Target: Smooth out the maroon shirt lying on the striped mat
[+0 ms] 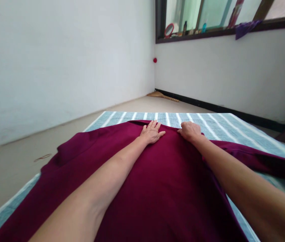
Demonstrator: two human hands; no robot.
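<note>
A dark magenta long-sleeved garment (152, 188) lies spread over a blue and white striped cloth (215, 124). One sleeve stretches out to the right, and the left side fans toward the near left edge. My left hand (152, 132) rests flat on the garment close to its far edge, fingers spread. To its right, my right hand (190, 131) has its fingers curled closed on the garment's far edge, pinching the fabric. Both forearms reach across the garment, covering parts of it.
A broom (161, 95) lies on the floor in the far corner. On the window ledge stand a round red-framed mirror (169, 30), small bottles (204, 27) and a draped purple cloth (245, 29). A thin looped cord (43, 157) lies on the floor at left.
</note>
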